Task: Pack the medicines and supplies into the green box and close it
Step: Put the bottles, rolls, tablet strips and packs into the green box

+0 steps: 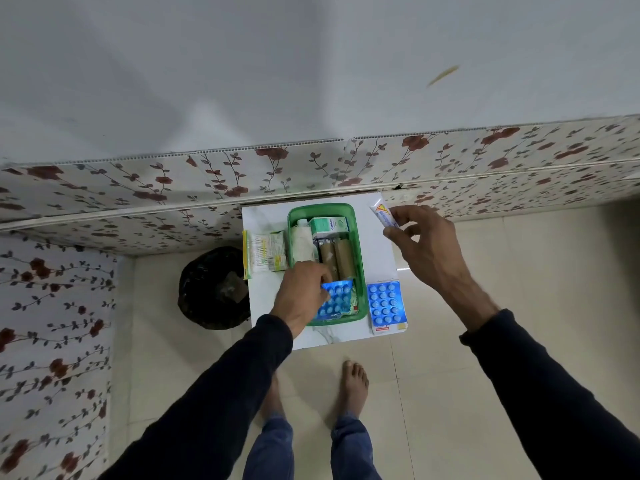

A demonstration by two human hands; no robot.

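The green box [360, 258] stands open on a small white table [259, 216]. Inside lie a white-and-green carton [329, 225], a white roll [302, 242], two brown rolls [337, 258] and a blue blister strip [336, 299]. My left hand [301, 296] reaches into the box's near end, fingers on that blue strip. My right hand [420, 242] hovers right of the box and pinches a white ointment tube [381, 211]. A second blue blister strip [385, 303] lies on the table right of the box. A green-and-white packet [264, 252] lies left of it.
A black bin [214, 289] stands on the tiled floor just left of the table. A flower-patterned wall panel [173, 188] runs behind the table and along the left. My bare feet [353, 384] stand in front of the table. No lid is visible.
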